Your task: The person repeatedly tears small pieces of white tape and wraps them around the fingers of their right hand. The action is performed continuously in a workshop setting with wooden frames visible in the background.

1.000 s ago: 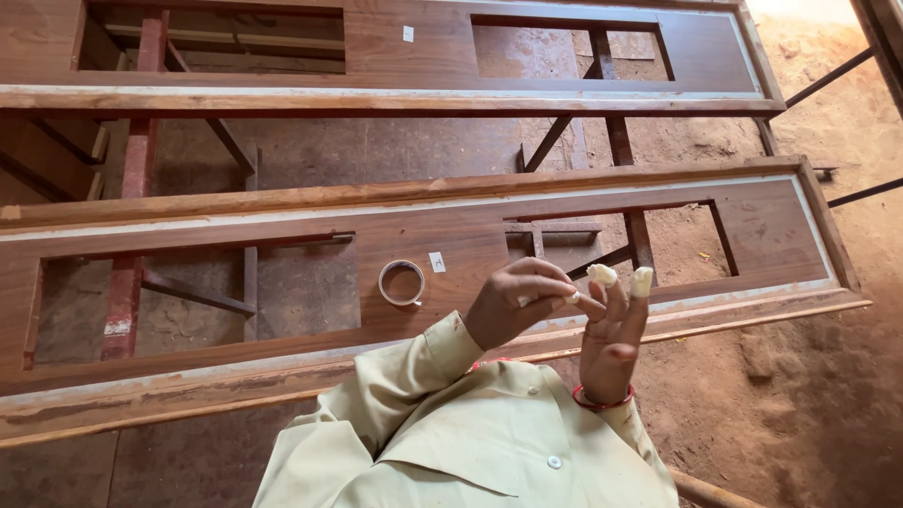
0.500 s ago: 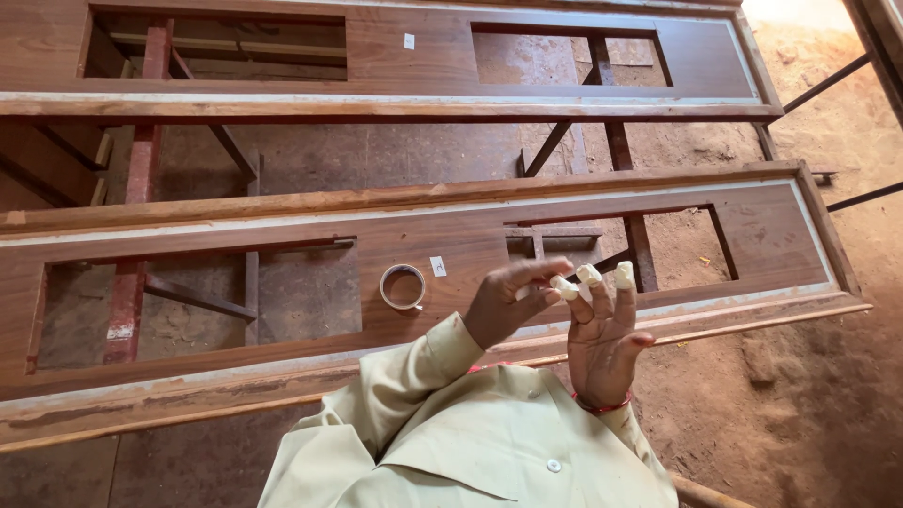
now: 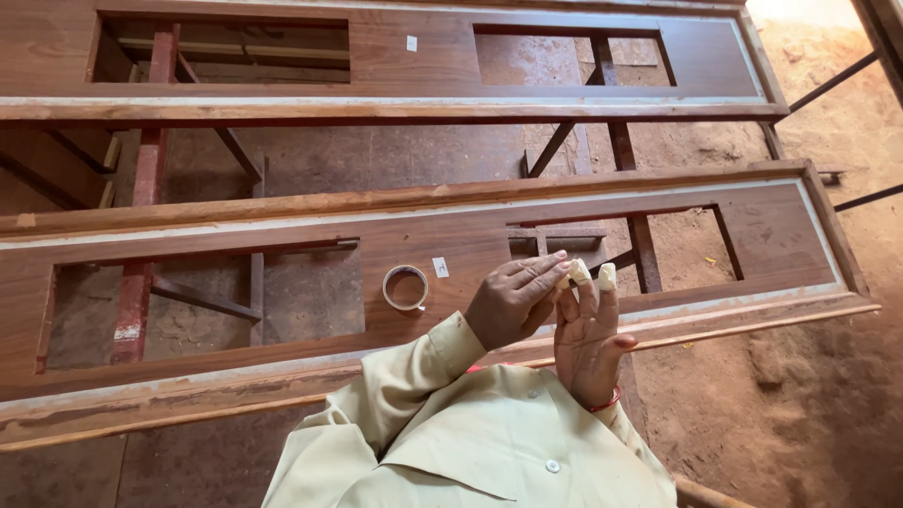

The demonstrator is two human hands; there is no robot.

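My right hand (image 3: 588,343) is raised palm toward me, with its fingers up and a red band at the wrist. Pale wraps (image 3: 594,275) cover two of its fingertips. My left hand (image 3: 513,301) reaches across from the left, and its fingertips pinch the wrap on one right finger. Both hands hover over the near edge of a long brown wooden door panel (image 3: 470,249) with rectangular cut-outs. A roll of tape (image 3: 405,287) lies flat on that panel, just left of my left hand.
A second similar wooden panel (image 3: 414,56) lies farther back. Both rest on red-brown metal trestles (image 3: 141,188). A small white sticker (image 3: 440,267) sits beside the tape roll. Bare earth floor (image 3: 809,395) lies to the right.
My left hand's fingers have closed in onto the wrapped fingertips of my right hand. Both hands have shifted slightly.
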